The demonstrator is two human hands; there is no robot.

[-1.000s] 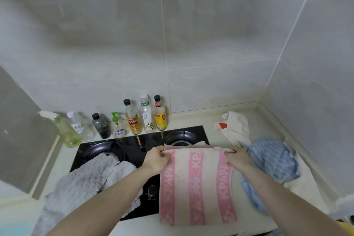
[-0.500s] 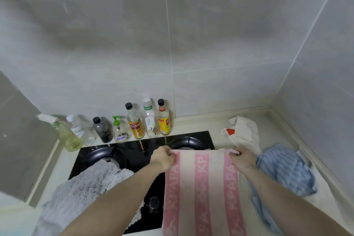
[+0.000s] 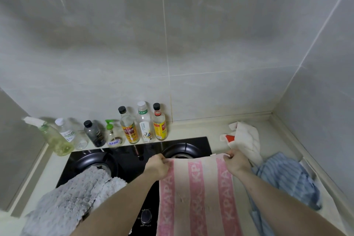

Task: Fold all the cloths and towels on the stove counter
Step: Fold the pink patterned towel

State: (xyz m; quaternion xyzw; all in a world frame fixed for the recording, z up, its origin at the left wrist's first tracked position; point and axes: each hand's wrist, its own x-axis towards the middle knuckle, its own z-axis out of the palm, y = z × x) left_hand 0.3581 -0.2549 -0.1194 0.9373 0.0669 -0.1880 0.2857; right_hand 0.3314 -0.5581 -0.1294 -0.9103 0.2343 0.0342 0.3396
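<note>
A pink-and-cream striped towel (image 3: 199,193) hangs stretched between my hands above the stove's front right. My left hand (image 3: 157,165) pinches its top left corner and my right hand (image 3: 236,162) pinches its top right corner. A fluffy grey towel (image 3: 70,197) lies crumpled over the left burner and the counter's front left. To the right lies a bunched blue striped cloth (image 3: 287,178). Behind that, a white cloth with a red patch (image 3: 245,138) sits near the back corner.
The black gas stove (image 3: 132,157) has two burners and a knob (image 3: 146,216) at its front. Several bottles (image 3: 145,122) and a spray bottle (image 3: 51,138) line the tiled back wall. The counter meets a wall on the right.
Both hands have lifted the striped towel's top edge off the counter and stretched it taut, so the towel now hangs down toward me instead of lying flat.
</note>
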